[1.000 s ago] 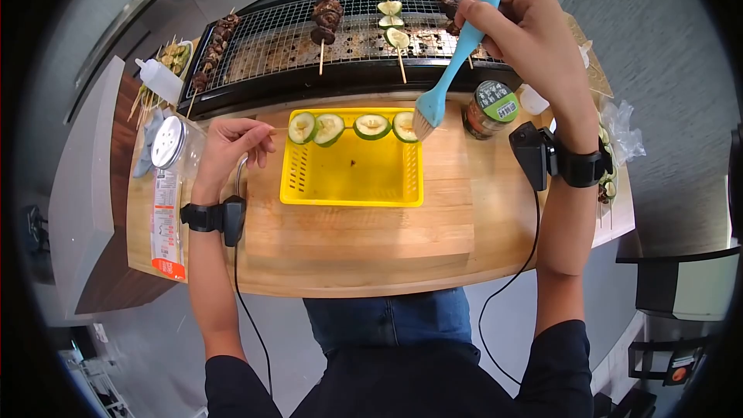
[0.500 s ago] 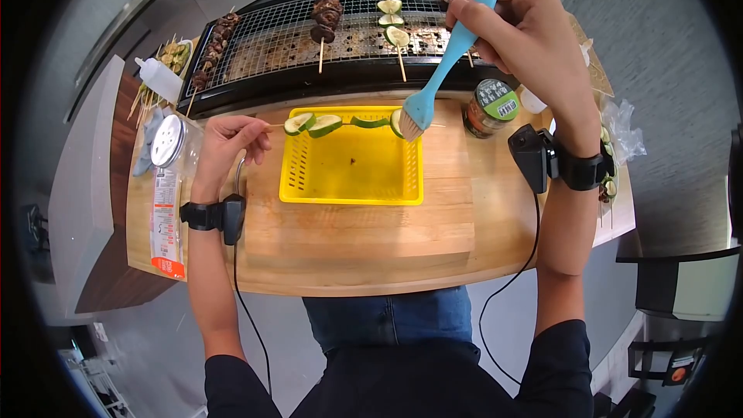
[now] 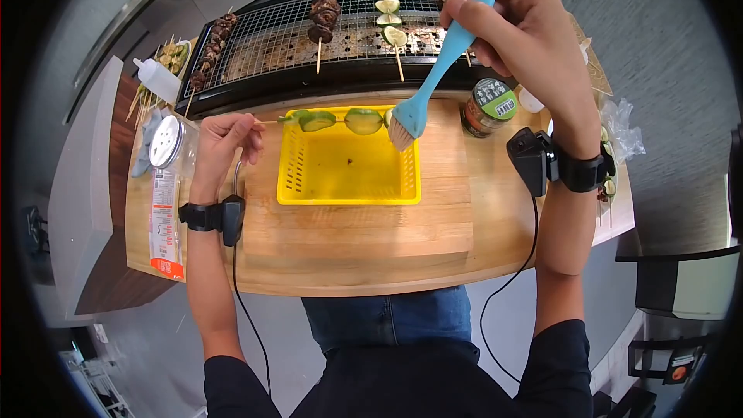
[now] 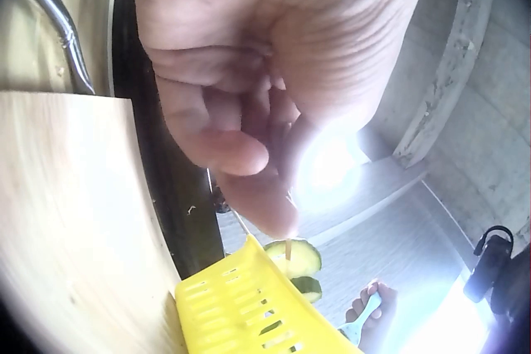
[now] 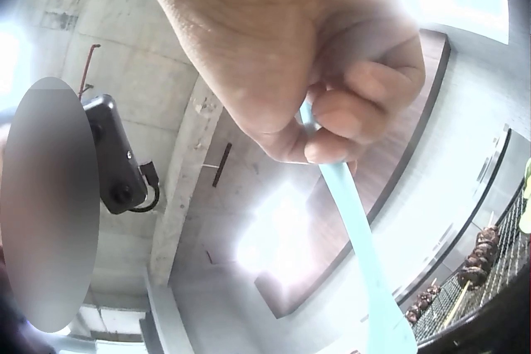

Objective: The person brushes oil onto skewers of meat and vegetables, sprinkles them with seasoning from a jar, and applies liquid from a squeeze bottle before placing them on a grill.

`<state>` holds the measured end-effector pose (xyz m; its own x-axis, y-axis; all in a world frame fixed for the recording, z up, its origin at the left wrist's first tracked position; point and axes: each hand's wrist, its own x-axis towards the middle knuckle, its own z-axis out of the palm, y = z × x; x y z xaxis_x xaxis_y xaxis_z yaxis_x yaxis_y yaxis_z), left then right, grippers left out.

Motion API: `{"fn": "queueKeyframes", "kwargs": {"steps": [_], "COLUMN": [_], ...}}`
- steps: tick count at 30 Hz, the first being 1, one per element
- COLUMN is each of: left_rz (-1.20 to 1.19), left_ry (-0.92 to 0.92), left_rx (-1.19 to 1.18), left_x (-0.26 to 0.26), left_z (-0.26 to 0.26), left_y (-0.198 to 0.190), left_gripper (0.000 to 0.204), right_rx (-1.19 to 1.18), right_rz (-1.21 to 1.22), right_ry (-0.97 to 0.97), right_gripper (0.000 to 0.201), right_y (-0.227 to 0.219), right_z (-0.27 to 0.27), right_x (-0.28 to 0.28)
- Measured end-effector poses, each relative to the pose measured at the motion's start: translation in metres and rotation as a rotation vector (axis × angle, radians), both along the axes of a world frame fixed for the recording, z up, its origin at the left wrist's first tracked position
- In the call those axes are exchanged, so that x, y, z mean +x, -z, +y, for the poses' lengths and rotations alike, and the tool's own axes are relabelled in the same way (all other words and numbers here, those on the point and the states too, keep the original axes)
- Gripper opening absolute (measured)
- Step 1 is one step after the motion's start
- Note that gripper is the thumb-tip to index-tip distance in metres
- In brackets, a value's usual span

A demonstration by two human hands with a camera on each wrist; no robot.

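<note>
My left hand [image 3: 224, 143] pinches the bare end of a wooden skewer threaded with green-skinned vegetable slices [image 3: 317, 121], which look like cucumber. The skewer lies level over the far part of a yellow plastic basket [image 3: 348, 202]. In the left wrist view, two slices [image 4: 297, 256] show just beyond the fingertips. My right hand [image 3: 530, 42] holds a light-blue basting brush [image 3: 447, 58] by its handle, slanting down to the left. Its bristles [image 3: 401, 136] overlap the rightmost slice, partly hiding it.
Behind the basket stands a grill [image 3: 263, 46] with meat skewers [image 3: 323, 15] and a vegetable skewer [image 3: 389, 19]. The basket rests on a wooden board [image 3: 356, 236]. A green-lidded jar [image 3: 489, 108] is at right; a shaker jar [image 3: 172, 143] and white squeeze bottle [image 3: 157, 79] are at left.
The skewer has been turned, so its slices swing from face-on through edge-on to a new angle. The brush has shifted a little left and lower along it.
</note>
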<state>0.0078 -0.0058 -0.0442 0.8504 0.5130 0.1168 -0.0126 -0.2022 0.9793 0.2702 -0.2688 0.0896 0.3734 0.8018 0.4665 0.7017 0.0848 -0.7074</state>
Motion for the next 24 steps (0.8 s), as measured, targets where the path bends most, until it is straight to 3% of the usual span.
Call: {"fn": "queueKeyframes", "kwargs": {"steps": [7, 9, 13, 19, 24], "left_rz": [-0.051, -0.046, -0.040, -0.028, -0.014], "left_ry": [-0.054, -0.056, -0.052, -0.052, -0.046], "left_rx": [-0.041, -0.037, -0.035, -0.038, -0.046], "left_x": [0.000, 0.000, 0.000, 0.001, 0.000], "left_z": [0.003, 0.004, 0.003, 0.004, 0.004], "left_y": [0.003, 0.003, 0.002, 0.003, 0.002], "left_gripper": [0.035, 0.035, 0.035, 0.036, 0.036], "right_rx": [-0.035, -0.017, 0.025, -0.134, -0.075], "right_rz": [0.063, 0.031, -0.046, 0.048, -0.068], "right_ry": [-0.048, 0.046, 0.059, -0.016, 0.013], "right_gripper": [0.020, 0.018, 0.017, 0.021, 0.023], "right_y": [0.002, 0.004, 0.006, -0.002, 0.004], "right_z": [0.004, 0.005, 0.004, 0.004, 0.004], "right_x": [-0.002, -0.002, 0.004, -0.006, 0.001]}}
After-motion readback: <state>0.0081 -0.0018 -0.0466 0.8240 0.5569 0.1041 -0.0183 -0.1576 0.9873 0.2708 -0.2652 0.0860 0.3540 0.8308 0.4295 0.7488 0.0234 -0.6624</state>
